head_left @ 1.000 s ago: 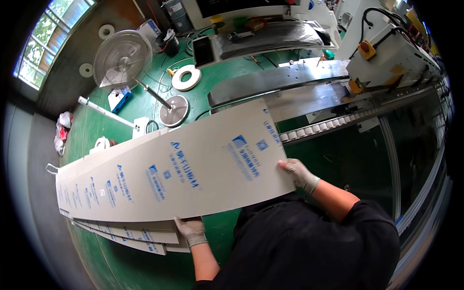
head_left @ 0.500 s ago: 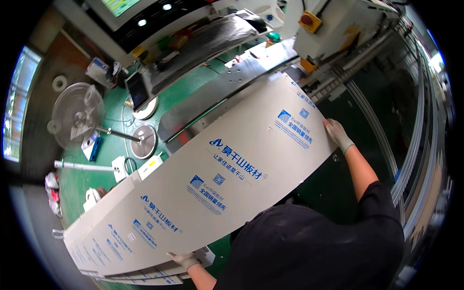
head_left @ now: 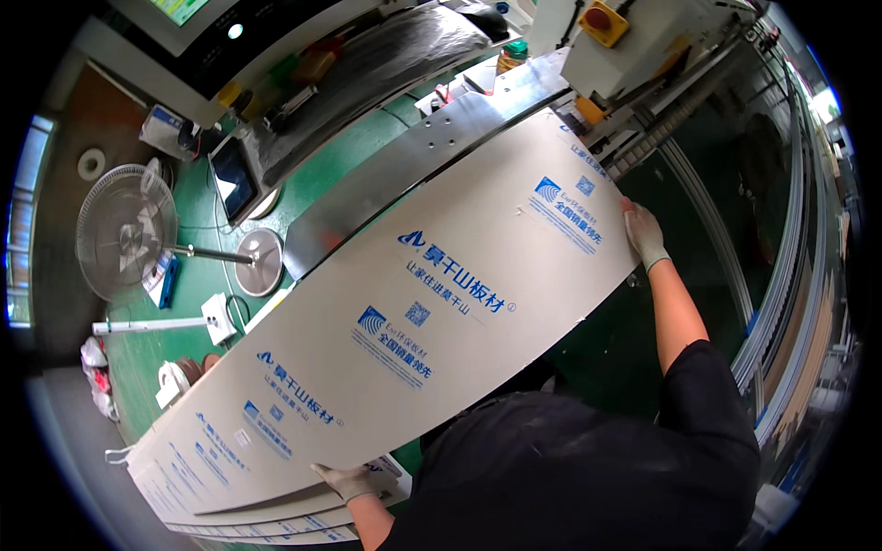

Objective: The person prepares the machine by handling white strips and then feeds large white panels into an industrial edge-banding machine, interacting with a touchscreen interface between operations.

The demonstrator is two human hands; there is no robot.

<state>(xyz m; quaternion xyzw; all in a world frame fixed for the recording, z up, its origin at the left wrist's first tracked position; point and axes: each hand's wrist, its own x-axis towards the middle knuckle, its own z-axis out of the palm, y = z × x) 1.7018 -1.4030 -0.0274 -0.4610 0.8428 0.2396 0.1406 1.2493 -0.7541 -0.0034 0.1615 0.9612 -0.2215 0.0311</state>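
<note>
Over green floor (head_left: 147,358), both hands (head_left: 646,233) grip a pale board (head_left: 331,342) — blue lettering (head_left: 464,278), logos (head_left: 548,189) and square codes (head_left: 418,314) across it.

You've got one left hand (head_left: 344,482) and one right hand (head_left: 646,231), so two pale gloves (head_left: 649,241), plus one long pale board (head_left: 496,220). Then at least two more boards (head_left: 303,525) under it, tbh they overlap too much to give you an exact number. Also around you: one pedestal fan (head_left: 127,230), one tablet (head_left: 233,180), one red button (head_left: 601,18), one metal beam (head_left: 395,179)
</note>
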